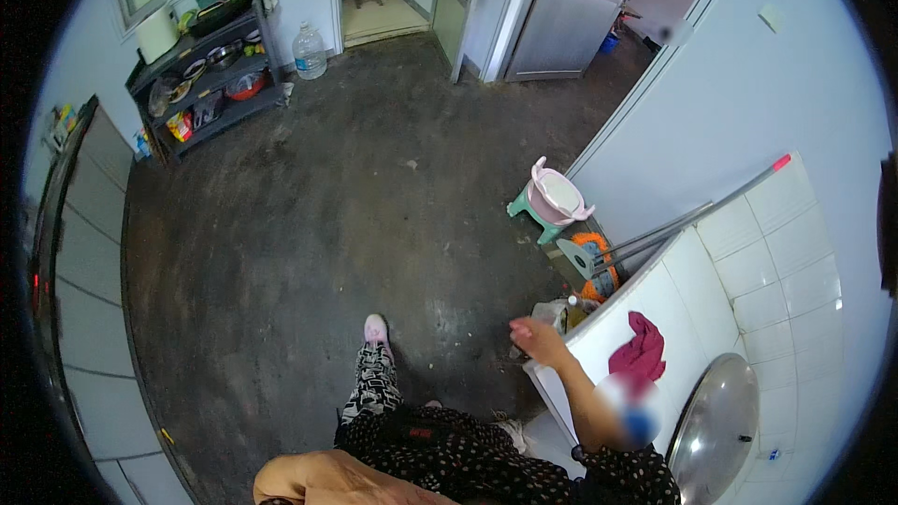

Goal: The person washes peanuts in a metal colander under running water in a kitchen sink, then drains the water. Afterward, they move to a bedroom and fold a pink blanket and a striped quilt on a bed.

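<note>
My right hand [540,340] is held out over the edge of the white tiled counter [687,285], its fingers curled in and nothing showing in them. A crumpled dark red cloth [640,346] lies on the counter to the right of my right forearm. Farther right, a large round metal lid [718,430] leans by the tiled wall. Just past my right hand, a clear plastic bag [549,316] and a bottle with a white cap [573,303] stand beside the counter. My left forearm bends across the lower edge; the left hand itself is out of the picture.
A pink and green child's seat [554,196] stands by the wall, with an orange mop head [595,248] near it. At far left is a dark shelf rack [224,112] with pots, beside a large water bottle [309,51]. An open door [571,23] is at the back.
</note>
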{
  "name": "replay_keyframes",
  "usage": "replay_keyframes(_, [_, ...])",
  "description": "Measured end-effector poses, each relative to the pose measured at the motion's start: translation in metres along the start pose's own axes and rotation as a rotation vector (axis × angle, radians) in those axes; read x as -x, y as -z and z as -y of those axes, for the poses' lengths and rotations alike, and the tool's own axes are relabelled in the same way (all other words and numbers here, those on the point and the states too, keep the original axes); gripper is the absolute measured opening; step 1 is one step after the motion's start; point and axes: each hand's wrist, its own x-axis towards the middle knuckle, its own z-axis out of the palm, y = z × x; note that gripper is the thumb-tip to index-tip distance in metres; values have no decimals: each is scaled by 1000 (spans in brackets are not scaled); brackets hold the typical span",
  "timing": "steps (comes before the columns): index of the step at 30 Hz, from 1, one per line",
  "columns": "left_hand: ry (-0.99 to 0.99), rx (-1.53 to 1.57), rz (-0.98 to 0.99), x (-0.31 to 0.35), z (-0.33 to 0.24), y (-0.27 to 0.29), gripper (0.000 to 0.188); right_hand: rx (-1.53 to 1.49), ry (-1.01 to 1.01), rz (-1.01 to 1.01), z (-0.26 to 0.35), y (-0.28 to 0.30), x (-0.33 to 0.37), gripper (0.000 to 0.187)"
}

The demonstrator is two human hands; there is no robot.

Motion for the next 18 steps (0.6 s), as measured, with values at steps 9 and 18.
replay_keyframes(9, [88,28,101,-19,-48,262,42,202,-502,266,-180,-81,50,25])
replay_keyframes(18, [76,190,390,-146,63,511,47,-284,-1162,72,-179,-88,-51,28])
